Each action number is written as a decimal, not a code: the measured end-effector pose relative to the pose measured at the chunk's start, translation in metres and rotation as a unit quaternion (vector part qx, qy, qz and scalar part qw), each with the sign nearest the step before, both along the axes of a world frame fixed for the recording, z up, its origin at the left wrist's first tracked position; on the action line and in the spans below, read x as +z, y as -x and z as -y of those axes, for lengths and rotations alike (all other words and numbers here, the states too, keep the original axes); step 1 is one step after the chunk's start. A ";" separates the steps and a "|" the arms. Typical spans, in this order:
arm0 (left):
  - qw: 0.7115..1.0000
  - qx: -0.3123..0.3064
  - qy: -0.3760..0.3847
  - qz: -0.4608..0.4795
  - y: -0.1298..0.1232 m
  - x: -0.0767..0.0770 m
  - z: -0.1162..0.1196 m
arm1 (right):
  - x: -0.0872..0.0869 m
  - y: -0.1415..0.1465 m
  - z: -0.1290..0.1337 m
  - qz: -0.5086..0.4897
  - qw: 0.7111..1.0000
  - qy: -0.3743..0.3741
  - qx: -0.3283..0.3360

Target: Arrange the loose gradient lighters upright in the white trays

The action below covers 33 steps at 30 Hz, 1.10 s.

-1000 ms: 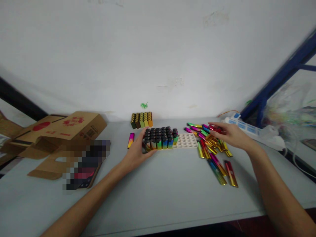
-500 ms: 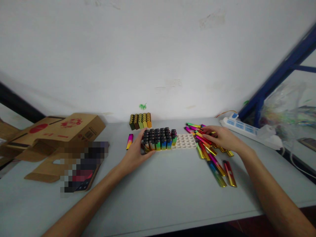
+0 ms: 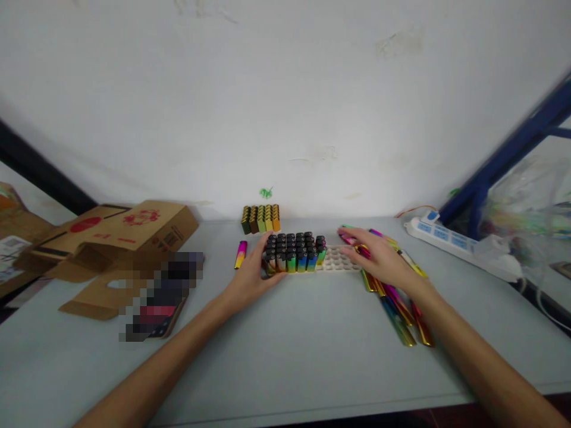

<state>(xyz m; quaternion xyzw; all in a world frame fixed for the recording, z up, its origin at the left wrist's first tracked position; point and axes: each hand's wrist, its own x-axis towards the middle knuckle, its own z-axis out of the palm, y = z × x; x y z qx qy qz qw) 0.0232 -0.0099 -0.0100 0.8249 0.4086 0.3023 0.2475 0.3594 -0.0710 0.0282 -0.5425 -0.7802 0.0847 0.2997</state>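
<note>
A white tray (image 3: 341, 259) with rows of round holes lies mid-table. Black-topped, shiny coloured lighters (image 3: 292, 255) stand upright in its left part. My left hand (image 3: 252, 270) grips the left end of this block, thumb along the front and fingers at the left and back. Over the tray's right end and the loose lighters is my right hand (image 3: 379, 258), thumb and forefinger apart; nothing is plainly held between them. Loose metallic lighters (image 3: 397, 315) lie in a heap beneath and beside that hand, partly hidden by it. One pink-and-yellow lighter (image 3: 241, 254) lies left of the tray.
Behind the tray, a block of gold-topped lighters (image 3: 261, 220) stands near the wall. At left are an opened cardboard box (image 3: 151, 229) and a partly blurred phone (image 3: 167, 312). A white power strip (image 3: 459, 244) with a cable lies at the right, near a blue metal frame (image 3: 486, 178).
My right hand has moved left and slightly nearer, from over the heap towards the tray's right end. The left hand keeps its hold. The whole view has shifted slightly.
</note>
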 end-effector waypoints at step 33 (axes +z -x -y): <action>1.000 0.003 -0.013 -0.007 0.001 -0.002 0.000 | 0.012 -0.026 0.003 -0.010 0.993 0.028 -0.115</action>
